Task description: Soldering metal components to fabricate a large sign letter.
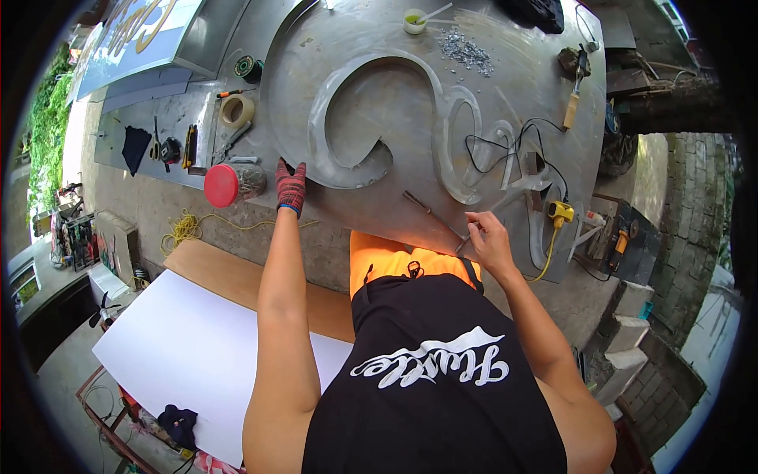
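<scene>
My left hand (290, 188) wears a red and grey knit glove with dark fingertips. Its thumb and fingers are spread at the lower left edge of a large curved sheet-metal letter shape (347, 175), touching or very near its wall. Bare, my right hand (489, 238) is bent at the table's near edge, finger and thumb drawn together; what they hold, if anything, is too small to make out. A thin dark metal rod-like tool (426, 208) slants across the tabletop, its lower end close to those fingers.
On the metal table (379, 103) are a red-lidded jar (222, 186), a tape roll (235, 111), a small cup (414, 21), grey metal bits (466, 52) and a wooden-handled soldering iron (574, 99). A black cord (517, 146) reaches a yellow plug (560, 212). Behind my left arm lies a white sheet (189, 340).
</scene>
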`<state>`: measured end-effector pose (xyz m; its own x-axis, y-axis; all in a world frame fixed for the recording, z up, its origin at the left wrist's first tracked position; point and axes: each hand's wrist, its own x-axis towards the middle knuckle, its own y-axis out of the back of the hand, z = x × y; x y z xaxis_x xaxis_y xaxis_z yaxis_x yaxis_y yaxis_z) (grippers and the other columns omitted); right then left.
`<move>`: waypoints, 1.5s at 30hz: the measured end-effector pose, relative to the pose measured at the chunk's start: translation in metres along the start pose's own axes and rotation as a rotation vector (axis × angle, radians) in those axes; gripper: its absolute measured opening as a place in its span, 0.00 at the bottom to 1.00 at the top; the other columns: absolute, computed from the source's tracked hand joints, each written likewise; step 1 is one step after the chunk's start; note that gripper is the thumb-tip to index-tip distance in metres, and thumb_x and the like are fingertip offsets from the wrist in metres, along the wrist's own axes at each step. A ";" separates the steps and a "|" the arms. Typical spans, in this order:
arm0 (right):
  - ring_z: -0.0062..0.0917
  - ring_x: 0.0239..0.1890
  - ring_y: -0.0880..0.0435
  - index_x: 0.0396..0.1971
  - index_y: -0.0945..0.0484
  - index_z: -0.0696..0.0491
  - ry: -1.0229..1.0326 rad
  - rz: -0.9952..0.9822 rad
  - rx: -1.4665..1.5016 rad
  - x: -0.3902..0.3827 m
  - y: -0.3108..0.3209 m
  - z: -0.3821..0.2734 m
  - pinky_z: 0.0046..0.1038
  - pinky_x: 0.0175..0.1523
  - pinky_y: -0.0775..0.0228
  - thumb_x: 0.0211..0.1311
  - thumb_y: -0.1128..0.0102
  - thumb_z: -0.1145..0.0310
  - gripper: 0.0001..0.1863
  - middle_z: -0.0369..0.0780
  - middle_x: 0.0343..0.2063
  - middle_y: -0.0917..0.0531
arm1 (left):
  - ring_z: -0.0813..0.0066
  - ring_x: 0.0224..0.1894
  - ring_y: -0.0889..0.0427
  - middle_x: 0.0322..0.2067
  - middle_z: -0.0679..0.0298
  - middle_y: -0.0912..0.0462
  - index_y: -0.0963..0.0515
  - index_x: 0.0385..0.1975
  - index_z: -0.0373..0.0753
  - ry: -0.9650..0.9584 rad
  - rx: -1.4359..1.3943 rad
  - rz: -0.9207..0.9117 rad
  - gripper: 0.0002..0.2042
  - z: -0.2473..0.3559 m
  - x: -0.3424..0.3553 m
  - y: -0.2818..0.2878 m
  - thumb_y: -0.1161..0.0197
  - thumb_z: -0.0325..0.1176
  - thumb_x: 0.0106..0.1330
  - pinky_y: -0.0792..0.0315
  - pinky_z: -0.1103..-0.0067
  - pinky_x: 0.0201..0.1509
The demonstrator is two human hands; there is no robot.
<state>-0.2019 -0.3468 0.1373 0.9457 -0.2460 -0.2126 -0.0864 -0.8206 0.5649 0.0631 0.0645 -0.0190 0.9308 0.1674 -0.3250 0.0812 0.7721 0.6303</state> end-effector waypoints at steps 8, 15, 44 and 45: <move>0.31 0.41 0.16 0.49 0.17 0.59 -0.044 -0.016 -0.022 0.026 -0.059 -0.082 0.28 0.47 0.25 0.68 0.41 0.74 0.12 0.44 0.42 0.16 | 0.43 0.69 0.34 0.66 0.38 0.33 0.39 0.72 0.31 -0.076 0.207 0.053 0.40 0.005 0.035 -0.003 0.30 0.38 0.60 0.40 0.62 0.75; 0.34 0.37 0.17 0.48 0.17 0.59 -0.069 0.070 -0.039 0.012 -0.084 -0.101 0.32 0.45 0.25 0.67 0.40 0.73 0.12 0.44 0.38 0.17 | 0.42 0.66 0.32 0.63 0.41 0.31 0.36 0.70 0.33 -0.160 0.071 0.066 0.36 0.004 0.036 -0.008 0.35 0.25 0.57 0.36 0.60 0.72; 0.28 0.34 0.17 0.48 0.16 0.58 -0.120 0.103 -0.055 0.058 -0.021 -0.055 0.28 0.44 0.25 0.68 0.39 0.71 0.12 0.43 0.37 0.15 | 0.43 0.65 0.27 0.61 0.40 0.26 0.34 0.67 0.32 -0.047 0.186 -0.064 0.34 0.002 0.079 0.013 0.31 0.36 0.60 0.33 0.61 0.70; 0.26 0.34 0.17 0.49 0.16 0.58 -0.093 0.091 -0.050 0.061 -0.026 -0.055 0.27 0.43 0.25 0.68 0.39 0.71 0.13 0.42 0.37 0.15 | 0.43 0.62 0.24 0.58 0.40 0.23 0.32 0.66 0.32 -0.104 0.190 -0.004 0.33 -0.006 0.081 0.014 0.31 0.35 0.60 0.30 0.61 0.68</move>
<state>-0.1248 -0.3117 0.1532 0.9015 -0.3665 -0.2303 -0.1524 -0.7668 0.6236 0.1379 0.0927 -0.0405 0.9613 0.0922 -0.2595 0.1419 0.6417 0.7538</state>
